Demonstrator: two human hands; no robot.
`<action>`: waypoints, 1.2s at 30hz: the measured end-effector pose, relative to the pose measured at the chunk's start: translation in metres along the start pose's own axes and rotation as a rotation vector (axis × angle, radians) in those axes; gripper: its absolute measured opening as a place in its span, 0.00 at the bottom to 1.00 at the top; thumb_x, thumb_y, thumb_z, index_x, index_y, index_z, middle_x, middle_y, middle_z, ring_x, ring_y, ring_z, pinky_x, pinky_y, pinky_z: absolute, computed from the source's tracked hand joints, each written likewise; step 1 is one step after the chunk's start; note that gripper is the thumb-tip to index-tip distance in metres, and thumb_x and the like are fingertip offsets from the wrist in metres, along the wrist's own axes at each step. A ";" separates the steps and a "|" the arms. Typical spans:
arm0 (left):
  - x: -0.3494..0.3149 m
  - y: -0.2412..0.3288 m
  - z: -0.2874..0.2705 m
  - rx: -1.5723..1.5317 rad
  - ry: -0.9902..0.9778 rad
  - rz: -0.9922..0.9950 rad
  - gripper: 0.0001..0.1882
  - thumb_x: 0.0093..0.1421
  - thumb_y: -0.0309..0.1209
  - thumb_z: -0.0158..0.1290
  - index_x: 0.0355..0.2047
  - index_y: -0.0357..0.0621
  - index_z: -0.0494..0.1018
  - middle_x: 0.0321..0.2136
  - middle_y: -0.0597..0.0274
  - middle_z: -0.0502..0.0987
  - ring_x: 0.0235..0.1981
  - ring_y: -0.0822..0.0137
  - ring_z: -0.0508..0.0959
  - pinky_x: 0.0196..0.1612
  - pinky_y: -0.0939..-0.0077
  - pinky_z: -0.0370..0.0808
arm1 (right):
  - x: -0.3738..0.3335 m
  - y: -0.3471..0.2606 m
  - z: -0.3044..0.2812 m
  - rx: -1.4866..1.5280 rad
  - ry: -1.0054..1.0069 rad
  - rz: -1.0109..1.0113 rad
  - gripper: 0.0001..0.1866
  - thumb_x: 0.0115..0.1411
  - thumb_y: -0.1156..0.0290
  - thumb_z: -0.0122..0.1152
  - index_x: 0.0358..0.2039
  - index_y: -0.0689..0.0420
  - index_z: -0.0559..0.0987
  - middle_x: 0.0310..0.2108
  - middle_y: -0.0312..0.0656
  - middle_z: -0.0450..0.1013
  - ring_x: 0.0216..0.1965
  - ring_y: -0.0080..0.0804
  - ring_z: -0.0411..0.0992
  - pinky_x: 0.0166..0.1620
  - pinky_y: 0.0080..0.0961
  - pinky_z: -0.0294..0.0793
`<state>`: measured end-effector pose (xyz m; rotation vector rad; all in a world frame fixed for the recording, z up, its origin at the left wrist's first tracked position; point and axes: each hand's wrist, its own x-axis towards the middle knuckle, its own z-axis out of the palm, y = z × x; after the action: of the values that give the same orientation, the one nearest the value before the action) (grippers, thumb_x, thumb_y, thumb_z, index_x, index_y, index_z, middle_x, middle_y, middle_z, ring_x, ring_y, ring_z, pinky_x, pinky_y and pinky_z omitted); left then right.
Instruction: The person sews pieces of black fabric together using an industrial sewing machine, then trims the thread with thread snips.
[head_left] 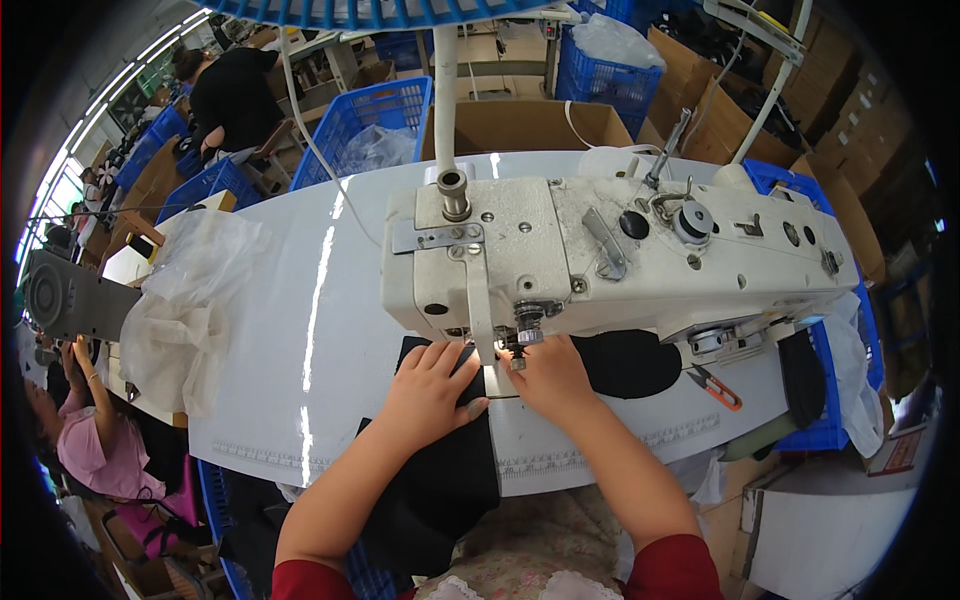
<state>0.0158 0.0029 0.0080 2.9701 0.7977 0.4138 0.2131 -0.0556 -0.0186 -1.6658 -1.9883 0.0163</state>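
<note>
Fingers (437, 362) of left hand (425, 402): slightly apart, laid over black cloth just left of the needle area. Right hand (553, 380): fingers bent close beside the presser foot; whether clamped on cloth, cannot tell. Black cloth (440, 470): on bench (268, 340), reaching from the left hand over the near edge. Sewing machine (610, 265): on bench, far side of both hands. Black rounded piece (632, 364): right of right hand. Orange-handled snips (718, 388): farther right. Step in hand, as judged: guiding cloth at the needle. Next move calls for steady, light feeding, fingertips clear of the needle.
</note>
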 end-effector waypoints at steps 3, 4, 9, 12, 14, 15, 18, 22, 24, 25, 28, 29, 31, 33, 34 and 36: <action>0.002 0.000 0.001 -0.039 -0.033 -0.005 0.29 0.53 0.47 0.58 0.53 0.50 0.70 0.47 0.50 0.72 0.53 0.53 0.69 0.56 0.59 0.65 | -0.004 0.000 0.001 0.023 0.036 0.001 0.07 0.55 0.66 0.61 0.33 0.53 0.82 0.26 0.44 0.70 0.33 0.45 0.69 0.40 0.40 0.67; 0.002 0.000 0.001 -0.038 -0.024 0.004 0.29 0.53 0.47 0.58 0.53 0.50 0.71 0.48 0.50 0.72 0.53 0.53 0.70 0.56 0.60 0.65 | -0.006 0.000 -0.001 0.041 0.044 0.017 0.08 0.54 0.67 0.62 0.34 0.53 0.82 0.27 0.43 0.69 0.34 0.44 0.68 0.40 0.40 0.67; -0.008 -0.007 -0.001 -0.042 -0.016 -0.024 0.28 0.54 0.48 0.57 0.53 0.50 0.71 0.47 0.51 0.72 0.50 0.53 0.70 0.54 0.61 0.66 | -0.026 -0.014 -0.038 0.064 0.221 0.041 0.07 0.47 0.74 0.64 0.29 0.55 0.79 0.35 0.39 0.76 0.44 0.40 0.72 0.50 0.36 0.69; -0.002 0.001 -0.004 -0.043 -0.082 -0.031 0.30 0.55 0.48 0.55 0.56 0.49 0.67 0.52 0.54 0.69 0.54 0.56 0.68 0.55 0.63 0.65 | -0.102 0.031 -0.066 -0.206 0.619 0.330 0.09 0.47 0.76 0.62 0.33 0.58 0.78 0.41 0.44 0.73 0.45 0.42 0.71 0.49 0.40 0.68; 0.003 0.003 -0.002 -0.042 -0.093 -0.026 0.31 0.55 0.48 0.55 0.57 0.50 0.66 0.53 0.55 0.69 0.54 0.56 0.68 0.55 0.63 0.65 | -0.130 0.053 -0.089 -0.291 0.627 0.482 0.15 0.54 0.72 0.58 0.42 0.61 0.77 0.51 0.50 0.69 0.54 0.48 0.65 0.55 0.42 0.64; 0.001 0.001 0.000 -0.046 -0.084 -0.025 0.30 0.55 0.48 0.55 0.56 0.51 0.67 0.53 0.56 0.69 0.55 0.56 0.68 0.55 0.63 0.65 | -0.130 0.059 -0.093 -0.402 0.540 0.539 0.19 0.57 0.68 0.56 0.48 0.62 0.74 0.55 0.52 0.66 0.59 0.51 0.61 0.58 0.44 0.60; -0.007 -0.004 0.006 -0.079 0.023 -0.006 0.28 0.54 0.47 0.56 0.54 0.51 0.70 0.46 0.54 0.71 0.51 0.52 0.68 0.54 0.60 0.65 | -0.138 0.066 -0.086 -0.475 0.392 0.607 0.27 0.62 0.62 0.53 0.57 0.64 0.67 0.61 0.53 0.61 0.65 0.55 0.53 0.63 0.45 0.53; -0.005 -0.002 0.007 -0.078 0.027 -0.001 0.29 0.54 0.47 0.56 0.54 0.51 0.70 0.47 0.54 0.71 0.52 0.52 0.68 0.54 0.60 0.64 | -0.144 0.066 -0.084 -0.462 0.351 0.599 0.29 0.62 0.60 0.52 0.59 0.65 0.66 0.63 0.53 0.59 0.66 0.55 0.52 0.64 0.46 0.51; -0.004 -0.002 0.007 -0.071 0.032 0.004 0.29 0.54 0.47 0.57 0.55 0.50 0.70 0.48 0.54 0.71 0.52 0.53 0.68 0.55 0.59 0.64 | -0.144 0.064 -0.086 -0.450 0.352 0.603 0.29 0.62 0.60 0.52 0.59 0.64 0.66 0.62 0.53 0.60 0.66 0.55 0.52 0.64 0.46 0.52; -0.004 -0.002 0.007 -0.070 0.031 0.008 0.29 0.54 0.47 0.57 0.55 0.50 0.70 0.48 0.54 0.71 0.52 0.53 0.68 0.55 0.59 0.64 | -0.144 0.063 -0.086 -0.437 0.352 0.604 0.28 0.62 0.61 0.52 0.59 0.64 0.66 0.62 0.53 0.60 0.65 0.55 0.53 0.64 0.45 0.52; -0.004 -0.002 0.008 -0.076 0.028 0.001 0.30 0.54 0.47 0.57 0.55 0.49 0.69 0.48 0.53 0.70 0.53 0.52 0.68 0.55 0.59 0.64 | -0.146 0.067 -0.086 -0.424 0.361 0.600 0.27 0.61 0.63 0.53 0.59 0.64 0.67 0.62 0.53 0.61 0.65 0.55 0.54 0.63 0.45 0.53; -0.004 -0.003 0.009 -0.066 0.025 0.005 0.30 0.53 0.47 0.58 0.55 0.49 0.69 0.48 0.53 0.70 0.53 0.52 0.68 0.55 0.59 0.64 | -0.147 0.068 -0.085 -0.426 0.362 0.603 0.27 0.61 0.63 0.53 0.59 0.64 0.67 0.62 0.53 0.61 0.65 0.55 0.54 0.63 0.45 0.53; -0.005 -0.002 0.008 -0.056 0.022 0.007 0.30 0.53 0.47 0.58 0.55 0.49 0.69 0.48 0.53 0.70 0.53 0.52 0.68 0.55 0.59 0.64 | -0.147 0.069 -0.085 -0.429 0.359 0.607 0.26 0.60 0.65 0.54 0.57 0.64 0.69 0.61 0.52 0.63 0.64 0.54 0.55 0.63 0.45 0.54; -0.004 -0.001 0.008 -0.051 0.023 0.001 0.30 0.53 0.46 0.58 0.55 0.49 0.69 0.49 0.53 0.70 0.54 0.52 0.68 0.55 0.59 0.64 | -0.146 0.068 -0.085 -0.419 0.364 0.612 0.26 0.60 0.65 0.54 0.57 0.64 0.69 0.60 0.52 0.63 0.64 0.53 0.56 0.63 0.45 0.54; -0.004 -0.001 0.007 -0.051 0.023 0.002 0.30 0.53 0.46 0.58 0.55 0.49 0.69 0.49 0.53 0.70 0.54 0.52 0.68 0.55 0.59 0.64 | -0.146 0.068 -0.085 -0.409 0.367 0.617 0.25 0.60 0.66 0.54 0.57 0.64 0.69 0.60 0.52 0.64 0.64 0.53 0.57 0.63 0.44 0.55; -0.004 -0.001 0.007 -0.047 0.003 -0.001 0.30 0.54 0.46 0.57 0.55 0.49 0.69 0.49 0.52 0.70 0.54 0.52 0.68 0.56 0.59 0.64 | -0.148 0.069 -0.084 -0.422 0.363 0.616 0.25 0.60 0.66 0.54 0.56 0.64 0.70 0.60 0.52 0.64 0.63 0.53 0.57 0.62 0.44 0.55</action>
<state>0.0133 0.0021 0.0003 2.9262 0.7777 0.4305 0.3234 -0.2020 -0.0285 -2.2974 -1.2088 -0.4733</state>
